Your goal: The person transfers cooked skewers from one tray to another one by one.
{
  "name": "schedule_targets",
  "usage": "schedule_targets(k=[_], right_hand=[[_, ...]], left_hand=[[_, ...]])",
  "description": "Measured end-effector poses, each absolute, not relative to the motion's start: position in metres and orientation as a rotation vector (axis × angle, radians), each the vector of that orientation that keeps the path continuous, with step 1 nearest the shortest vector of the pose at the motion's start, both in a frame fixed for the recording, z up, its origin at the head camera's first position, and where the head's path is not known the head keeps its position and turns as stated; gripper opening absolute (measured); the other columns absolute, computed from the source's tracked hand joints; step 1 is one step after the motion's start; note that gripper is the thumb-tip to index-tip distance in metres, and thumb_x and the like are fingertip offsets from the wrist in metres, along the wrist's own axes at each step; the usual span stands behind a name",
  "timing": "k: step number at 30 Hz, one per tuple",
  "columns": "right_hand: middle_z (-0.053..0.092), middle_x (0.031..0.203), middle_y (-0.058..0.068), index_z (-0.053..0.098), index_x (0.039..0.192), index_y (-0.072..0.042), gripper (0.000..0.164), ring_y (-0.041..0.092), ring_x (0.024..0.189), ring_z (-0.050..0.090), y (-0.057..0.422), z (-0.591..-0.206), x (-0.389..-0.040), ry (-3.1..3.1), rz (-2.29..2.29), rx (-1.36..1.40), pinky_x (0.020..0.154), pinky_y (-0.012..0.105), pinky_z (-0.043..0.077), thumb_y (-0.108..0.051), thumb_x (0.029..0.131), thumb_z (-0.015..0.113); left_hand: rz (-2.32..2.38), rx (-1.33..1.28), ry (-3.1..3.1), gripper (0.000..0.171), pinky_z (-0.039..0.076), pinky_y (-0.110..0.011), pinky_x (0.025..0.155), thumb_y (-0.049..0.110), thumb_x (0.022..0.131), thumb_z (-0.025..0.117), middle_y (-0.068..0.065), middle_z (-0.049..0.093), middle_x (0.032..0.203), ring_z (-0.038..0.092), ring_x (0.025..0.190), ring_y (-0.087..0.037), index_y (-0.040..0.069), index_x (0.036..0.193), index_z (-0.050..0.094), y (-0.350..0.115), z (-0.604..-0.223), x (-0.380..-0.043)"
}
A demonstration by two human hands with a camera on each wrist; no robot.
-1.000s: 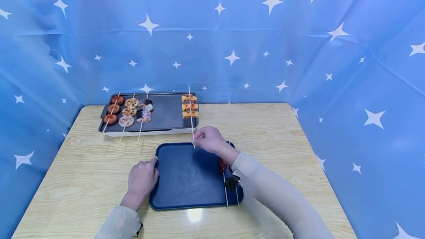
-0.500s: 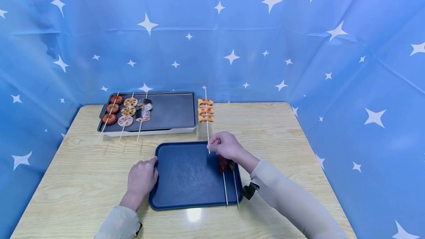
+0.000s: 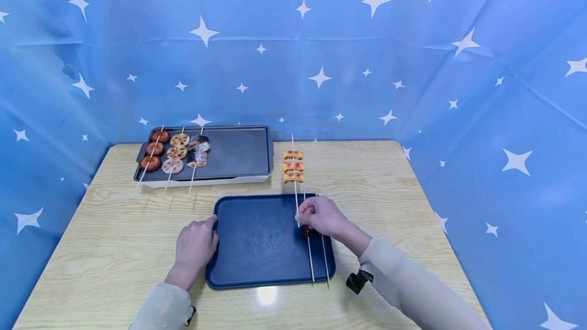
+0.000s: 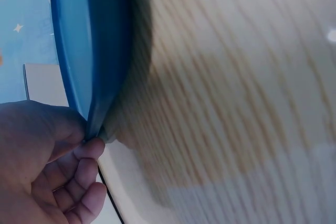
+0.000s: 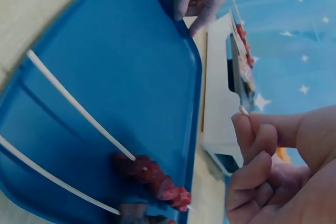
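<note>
My right hand (image 3: 323,216) pinches the lower end of a skewer (image 3: 293,168) with several yellow, brown-seared pieces on it. The skewer is held up over the back right part of a dark blue tray (image 3: 252,248), its food beyond the tray's back edge. In the right wrist view only the stick's tip (image 5: 243,110) pokes out between thumb and finger. My left hand (image 3: 196,249) grips the tray's left rim between thumb and fingers. On the tray's right side lie a red meat skewer (image 5: 157,182) and a darker skewer (image 5: 134,213), partly covered by my right hand in the head view.
Behind the tray stands a black griddle (image 3: 238,152) on a white base. On its left part lie a skewer of round brown slices (image 3: 155,148), a lotus root skewer (image 3: 176,152) and a silvery, fish-like skewer (image 3: 198,156). A starry blue curtain surrounds the wooden table (image 3: 101,238).
The right hand has carried the yellow skewer off the griddle's right end, rightward and then nearer, over the tray. The left hand has stayed at the tray's rim.
</note>
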State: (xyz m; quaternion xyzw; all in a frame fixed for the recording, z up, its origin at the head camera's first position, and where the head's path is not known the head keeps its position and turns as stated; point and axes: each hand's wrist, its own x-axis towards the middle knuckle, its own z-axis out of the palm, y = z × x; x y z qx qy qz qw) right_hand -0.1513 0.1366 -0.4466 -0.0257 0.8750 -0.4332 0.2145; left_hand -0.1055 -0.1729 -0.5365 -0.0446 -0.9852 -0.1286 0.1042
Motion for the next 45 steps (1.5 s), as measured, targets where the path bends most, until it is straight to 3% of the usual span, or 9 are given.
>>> schedule_targets(k=[10,17,24,31,45], right_hand=[[0.065,0.069,0.01,0.065,0.082,-0.006,0.009,0.011,0.056,0.052,0.14,-0.454,-0.129,2.382,-1.225,-0.086,0.052,0.025,0.039,-0.012,0.088,0.068],[0.06,0.063,0.0,0.065,0.081,-0.006,0.009,0.008,0.053,0.047,0.139,-0.463,-0.11,2.347,-1.257,-0.118,0.049,0.022,0.034,-0.012,0.086,0.069],[0.062,0.065,-0.001,0.064,0.082,-0.006,0.009,0.008,0.053,0.045,0.14,-0.475,-0.096,2.33,-1.251,-0.154,0.047,0.02,0.031,-0.012,0.086,0.069],[0.052,0.058,-0.008,0.063,0.081,-0.005,0.009,0.005,0.047,0.037,0.14,-0.486,-0.084,2.302,-1.241,-0.177,0.046,0.02,0.029,-0.011,0.086,0.067],[0.056,0.062,-0.007,0.064,0.08,-0.007,0.01,0.007,0.05,0.045,0.136,-0.495,-0.074,2.326,-1.202,-0.167,0.046,0.022,0.035,-0.012,0.085,0.07]], left_hand=[[-0.388,-0.127,-2.913,0.033,0.046,-0.04,0.052,0.007,0.079,0.068,-0.013,0.073,0.079,0.062,0.062,-0.029,0.003,0.111,0.071,-0.173,-0.537,-0.106],[-0.394,-0.128,-2.906,0.032,0.046,-0.041,0.053,0.007,0.079,0.069,-0.014,0.073,0.08,0.062,0.063,-0.029,0.002,0.111,0.071,-0.173,-0.537,-0.106],[-0.394,-0.131,-2.911,0.032,0.046,-0.041,0.052,0.006,0.079,0.067,-0.014,0.073,0.08,0.061,0.062,-0.029,0.001,0.111,0.071,-0.173,-0.535,-0.106],[-0.397,-0.134,-2.914,0.032,0.044,-0.039,0.051,0.006,0.08,0.067,-0.014,0.073,0.081,0.06,0.061,-0.028,0.001,0.112,0.07,-0.173,-0.534,-0.105],[-0.408,-0.131,-2.921,0.033,0.045,-0.04,0.053,0.006,0.08,0.067,-0.014,0.073,0.082,0.06,0.061,-0.029,0.001,0.113,0.07,-0.174,-0.535,-0.105]])
